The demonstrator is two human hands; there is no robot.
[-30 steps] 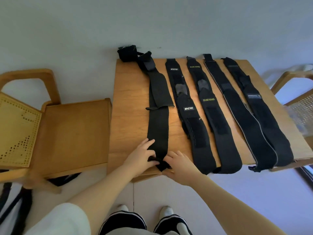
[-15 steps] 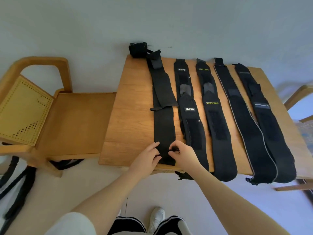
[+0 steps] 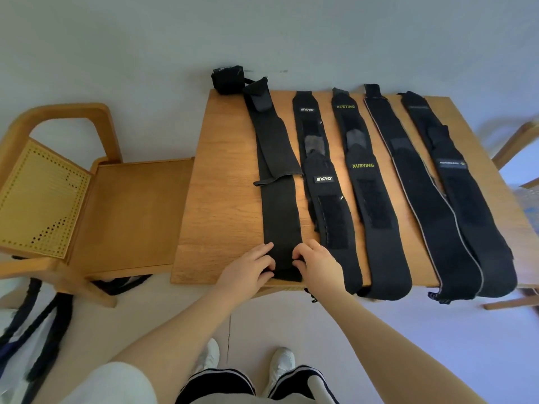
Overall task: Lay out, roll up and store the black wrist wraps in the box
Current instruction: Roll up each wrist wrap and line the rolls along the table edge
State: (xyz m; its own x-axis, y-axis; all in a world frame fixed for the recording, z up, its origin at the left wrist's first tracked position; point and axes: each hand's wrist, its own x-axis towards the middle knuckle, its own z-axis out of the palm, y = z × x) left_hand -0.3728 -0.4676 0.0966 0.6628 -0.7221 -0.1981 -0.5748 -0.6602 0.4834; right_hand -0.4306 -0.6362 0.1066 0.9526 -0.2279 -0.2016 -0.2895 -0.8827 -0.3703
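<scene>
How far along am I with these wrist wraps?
Laid out: five rows of black wraps flat on the wooden table; one rolled bundle sits at its far corner. In hand: left hand and right hand pinch the leftmost plain wrap's near end. Left: rolling, boxing; no box visible.

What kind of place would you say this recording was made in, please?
Probably a room in a home, perhaps a dining corner. A small wooden table stands against a plain pale wall, with wooden chairs, one with a cane back, beside it. No gym gear shows beyond the black wrist wraps.
</scene>
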